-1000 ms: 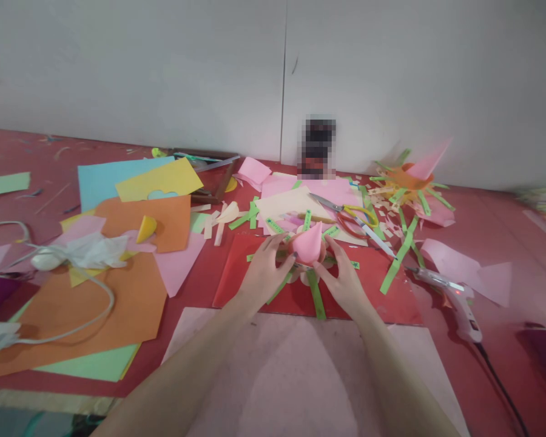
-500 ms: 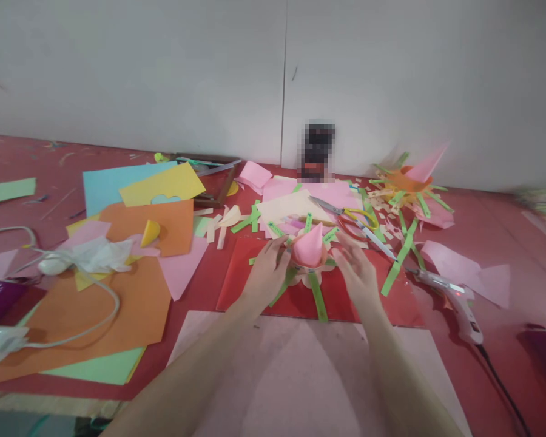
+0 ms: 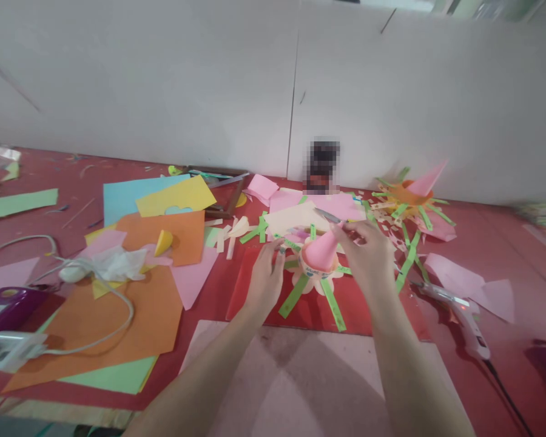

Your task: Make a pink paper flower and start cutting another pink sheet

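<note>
A paper craft stands on a red board [image 3: 250, 297]: a pink paper cone [image 3: 319, 250] rises from a short round band with writing on it, above a cream petal-shaped base [image 3: 316, 284]. Green paper strips [image 3: 333, 303] radiate from it, some with writing. With thumb and fingertips, my right hand [image 3: 366, 249] pinches the cone's tip. On the other side, my left hand [image 3: 266, 273] is beside the craft, its fingers apart and near a green strip at the back left. Scissors [image 3: 330, 216] lie behind the craft, their handles mostly hidden by my right hand.
At right rests a glue gun [image 3: 459, 309] with a red light and black cord. A similar craft with an orange band [image 3: 407, 191] stands at the back right. Coloured sheets [image 3: 145, 315], a white cable [image 3: 130, 303] and a purple device [image 3: 9, 306] cover the left. A wall [image 3: 186, 91] closes the back.
My right hand has moved from the craft's right side up to the cone's tip and closed on it. The craft has turned slightly, its strips pointing differently. The view has shifted a little.
</note>
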`<state>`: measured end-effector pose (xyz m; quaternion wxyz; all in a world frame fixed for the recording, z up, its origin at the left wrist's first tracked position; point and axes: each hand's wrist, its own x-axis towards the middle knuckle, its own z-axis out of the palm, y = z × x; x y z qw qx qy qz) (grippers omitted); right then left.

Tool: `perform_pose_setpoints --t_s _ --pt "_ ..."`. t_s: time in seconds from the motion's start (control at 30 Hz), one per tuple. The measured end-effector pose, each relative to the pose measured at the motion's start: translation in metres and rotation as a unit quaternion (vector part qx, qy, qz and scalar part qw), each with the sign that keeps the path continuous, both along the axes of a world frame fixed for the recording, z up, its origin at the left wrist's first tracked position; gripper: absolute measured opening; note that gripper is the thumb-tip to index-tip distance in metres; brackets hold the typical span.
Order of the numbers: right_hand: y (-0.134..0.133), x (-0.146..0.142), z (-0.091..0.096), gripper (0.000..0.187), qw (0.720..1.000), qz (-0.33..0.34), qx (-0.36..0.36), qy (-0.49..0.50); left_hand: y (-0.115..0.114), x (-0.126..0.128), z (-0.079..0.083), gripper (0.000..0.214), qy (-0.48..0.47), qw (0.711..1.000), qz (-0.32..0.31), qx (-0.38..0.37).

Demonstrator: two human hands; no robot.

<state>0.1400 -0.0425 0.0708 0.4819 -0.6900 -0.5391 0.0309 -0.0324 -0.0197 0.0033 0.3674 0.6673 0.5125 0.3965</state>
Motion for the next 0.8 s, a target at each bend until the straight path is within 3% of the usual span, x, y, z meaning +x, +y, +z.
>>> perform_pose_setpoints --t_s 0.13,0.2,0.3,0.37,0.47,0.67,0.8 --pt "0.003 0.021 0.019 0.025 0.997 -0.043 0.033 0.047 0.000 -0.005 0.011 0.032 -0.069 0.995 0.076 0.005" --pt "0.004 0.029 0.023 0.027 0.994 -0.059 0.064 0.066 0.002 -0.007 0.013 0.035 -0.136 0.987 0.079 -0.034" --pt "0.005 0.034 0.027 0.027 0.991 -0.046 0.093 0.085 0.004 -0.005 0.010 0.037 -0.247 0.958 -0.009 -0.148" --pt "0.003 0.034 0.029 0.024 0.992 0.001 0.081 0.101 0.003 0.001 0.006 0.034 -0.308 0.920 -0.083 -0.228" --pt "0.000 0.035 0.033 0.020 0.988 0.072 0.047 0.129 -0.002 0.011 -0.002 0.020 -0.359 0.870 -0.140 -0.309" --pt "0.002 0.040 0.031 0.021 0.977 0.151 0.015 0.153 -0.012 0.017 -0.004 0.017 -0.395 0.824 -0.214 -0.345" --pt "0.007 0.038 0.028 0.023 0.968 0.193 -0.013 0.157 -0.012 0.012 0.005 0.017 -0.378 0.836 -0.211 -0.338"
